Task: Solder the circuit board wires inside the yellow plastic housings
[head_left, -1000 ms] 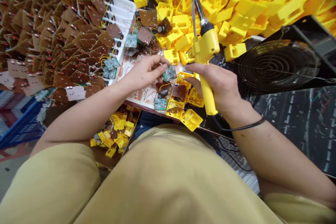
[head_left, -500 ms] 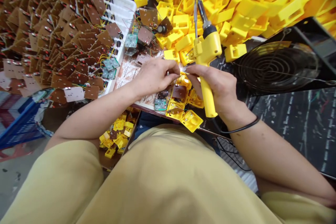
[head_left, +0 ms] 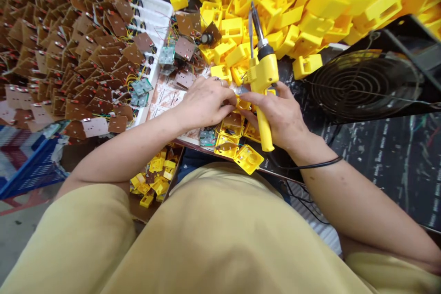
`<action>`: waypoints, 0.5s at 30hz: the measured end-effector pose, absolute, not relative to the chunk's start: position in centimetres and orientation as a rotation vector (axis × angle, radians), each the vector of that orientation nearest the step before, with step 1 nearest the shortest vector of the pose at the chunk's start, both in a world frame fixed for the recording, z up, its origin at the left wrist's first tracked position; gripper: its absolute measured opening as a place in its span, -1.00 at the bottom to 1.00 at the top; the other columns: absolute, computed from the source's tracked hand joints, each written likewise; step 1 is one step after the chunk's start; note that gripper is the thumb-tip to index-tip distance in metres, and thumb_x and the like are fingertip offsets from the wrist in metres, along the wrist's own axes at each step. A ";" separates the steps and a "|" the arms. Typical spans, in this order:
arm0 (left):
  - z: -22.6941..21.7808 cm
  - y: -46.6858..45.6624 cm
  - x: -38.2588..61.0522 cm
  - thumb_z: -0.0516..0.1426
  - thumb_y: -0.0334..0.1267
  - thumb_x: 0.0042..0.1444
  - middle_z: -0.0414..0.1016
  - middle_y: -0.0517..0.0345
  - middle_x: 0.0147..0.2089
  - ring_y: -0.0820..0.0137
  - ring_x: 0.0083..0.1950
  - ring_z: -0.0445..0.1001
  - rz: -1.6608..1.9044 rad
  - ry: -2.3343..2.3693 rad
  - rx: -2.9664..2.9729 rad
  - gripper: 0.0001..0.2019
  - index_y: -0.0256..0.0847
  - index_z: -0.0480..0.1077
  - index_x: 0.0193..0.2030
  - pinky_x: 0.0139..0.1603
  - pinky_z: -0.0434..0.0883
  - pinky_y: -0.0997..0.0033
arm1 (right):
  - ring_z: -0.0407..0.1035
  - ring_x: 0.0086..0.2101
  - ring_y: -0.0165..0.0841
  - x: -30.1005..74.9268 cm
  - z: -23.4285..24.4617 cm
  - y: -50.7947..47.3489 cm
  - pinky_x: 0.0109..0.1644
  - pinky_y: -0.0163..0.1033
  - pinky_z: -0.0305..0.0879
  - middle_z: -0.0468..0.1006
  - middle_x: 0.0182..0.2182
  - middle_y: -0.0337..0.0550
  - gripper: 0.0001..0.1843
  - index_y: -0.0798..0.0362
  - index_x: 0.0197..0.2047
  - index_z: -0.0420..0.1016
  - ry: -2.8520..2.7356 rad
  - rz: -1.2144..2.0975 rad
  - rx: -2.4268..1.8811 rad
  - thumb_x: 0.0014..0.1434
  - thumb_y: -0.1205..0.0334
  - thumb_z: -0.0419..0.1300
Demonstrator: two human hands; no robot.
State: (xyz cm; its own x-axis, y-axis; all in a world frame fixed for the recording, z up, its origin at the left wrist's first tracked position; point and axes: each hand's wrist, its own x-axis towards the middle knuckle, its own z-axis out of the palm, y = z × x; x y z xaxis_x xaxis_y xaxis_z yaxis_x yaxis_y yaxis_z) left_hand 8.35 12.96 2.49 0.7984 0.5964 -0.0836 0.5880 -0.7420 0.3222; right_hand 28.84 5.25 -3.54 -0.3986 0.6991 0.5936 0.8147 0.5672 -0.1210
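My left hand (head_left: 208,103) is closed, its thumb and fingertips pinched together at the edge of a small yellow plastic case (head_left: 244,103). What they pinch is too small to make out. My right hand (head_left: 284,112) holds a yellow soldering gun (head_left: 264,73) by its handle, tip pointing up and away, while its thumb and forefinger reach to the same case. Nearer my body are an open yellow case (head_left: 226,145) with a brown board inside and a yellow case half (head_left: 248,159). A green circuit board (head_left: 207,138) lies below my left hand.
Brown circuit boards (head_left: 69,50) crowd the left, beside a white foam tray (head_left: 151,11). Yellow cases (head_left: 310,0) are heaped at the back. A black fan (head_left: 365,85) stands at right. A blue basket (head_left: 31,165) and a box of yellow parts (head_left: 155,177) sit lower left.
My right hand and the soldering gun have shifted slightly left. The fingers of both hands have come down closer onto the yellow case. A dark round part near my left hand is now hidden.
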 end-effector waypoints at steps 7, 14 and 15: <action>1.7 14.5 7.9 0.14 -0.25 0.19 0.61 0.17 -0.26 0.37 -0.18 0.56 0.352 0.828 2.341 -0.83 -0.22 0.56 -0.20 -0.02 0.48 0.30 | 0.41 -0.33 -0.38 28.7 -3.1 4.4 0.02 -0.09 0.35 0.48 -0.35 -0.30 -0.73 -0.11 0.19 0.33 -2.180 -0.306 -1.400 0.45 0.21 0.07; 1.9 15.3 7.8 0.19 -0.26 0.14 0.62 0.20 -0.32 0.37 -0.19 0.57 0.263 0.788 2.326 -0.87 -0.20 0.58 -0.26 0.02 0.44 0.26 | 0.45 -0.30 -0.38 28.3 -3.1 4.4 0.12 -0.10 0.38 0.50 -0.32 -0.31 -0.68 -0.11 0.23 0.28 -2.162 -0.249 -1.290 0.45 0.16 0.06; 1.9 15.2 7.8 0.19 -0.28 0.14 0.63 0.19 -0.30 0.32 -0.12 0.57 0.239 0.810 2.421 -0.88 -0.18 0.58 -0.28 0.12 0.40 0.17 | 0.45 -0.30 -0.39 28.2 -3.3 4.4 0.15 -0.10 0.39 0.51 -0.30 -0.31 -0.67 -0.12 0.24 0.27 -2.153 -0.239 -1.278 0.44 0.16 0.07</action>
